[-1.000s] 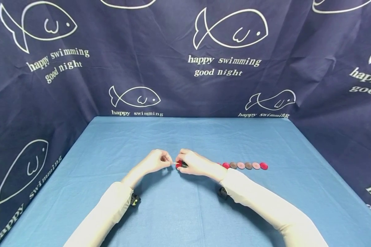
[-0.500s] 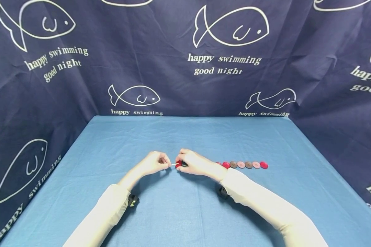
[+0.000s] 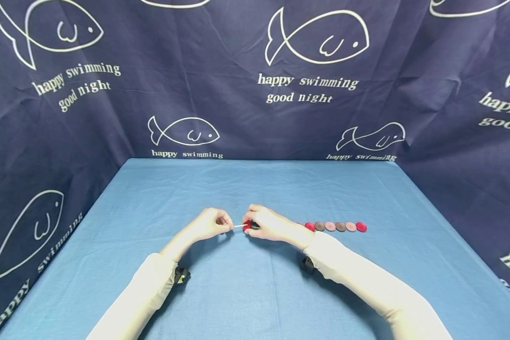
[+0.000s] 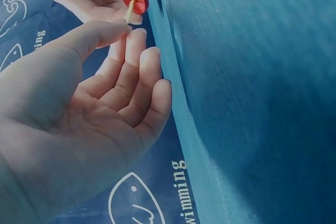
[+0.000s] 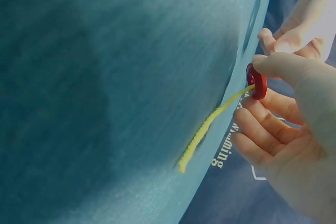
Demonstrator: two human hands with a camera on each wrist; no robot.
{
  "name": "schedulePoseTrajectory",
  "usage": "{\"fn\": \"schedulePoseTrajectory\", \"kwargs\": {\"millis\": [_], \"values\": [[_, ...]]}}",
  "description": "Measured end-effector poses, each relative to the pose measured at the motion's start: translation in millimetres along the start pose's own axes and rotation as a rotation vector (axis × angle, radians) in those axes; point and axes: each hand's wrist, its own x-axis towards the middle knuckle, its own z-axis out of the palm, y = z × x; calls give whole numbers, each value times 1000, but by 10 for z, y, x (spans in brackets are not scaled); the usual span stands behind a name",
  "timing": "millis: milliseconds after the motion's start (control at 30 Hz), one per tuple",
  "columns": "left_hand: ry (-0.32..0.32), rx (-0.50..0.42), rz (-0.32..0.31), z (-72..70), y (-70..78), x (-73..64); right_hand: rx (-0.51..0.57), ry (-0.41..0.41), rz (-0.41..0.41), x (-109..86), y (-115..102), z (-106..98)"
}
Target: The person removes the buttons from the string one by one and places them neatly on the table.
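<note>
In the head view my right hand (image 3: 269, 224) pinches a red button (image 3: 247, 226) between thumb and fingers above the blue table. A yellow cord (image 5: 199, 135) runs through a hole of the button and its longer end hangs free in the right wrist view. On the button's other side, my left hand (image 3: 209, 223) pinches the short end of the cord (image 4: 129, 13) between thumb and index finger. The left hand's other fingers are loosely curved. The button (image 4: 135, 0) is tilted on edge, its several holes facing the left hand.
To the right lies a row of buttons: red (image 3: 309, 226), brown (image 3: 319, 226), pink (image 3: 330, 226) and more, ending in a red button (image 3: 361, 227). The right forearm partly covers its left end. A dark blue fish-print cloth (image 3: 255, 127) walls the blue table (image 3: 255, 184).
My left hand has drawn slightly left, away from the button, and more cord shows between the hands. The right hand with the button has stayed nearly still.
</note>
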Motion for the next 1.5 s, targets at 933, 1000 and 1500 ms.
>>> {"fn": "schedulePoseTrajectory", "kwargs": {"millis": [933,1000,1500], "values": [[13,14,-10,-22,33,-10,26,-24,28,-127,84,-49],[13,13,-14,-22,33,-15,31,-21,27,-133,90,-50],[5,12,-18,-8,5,-21,28,-22,36,-204,99,-99]]}}
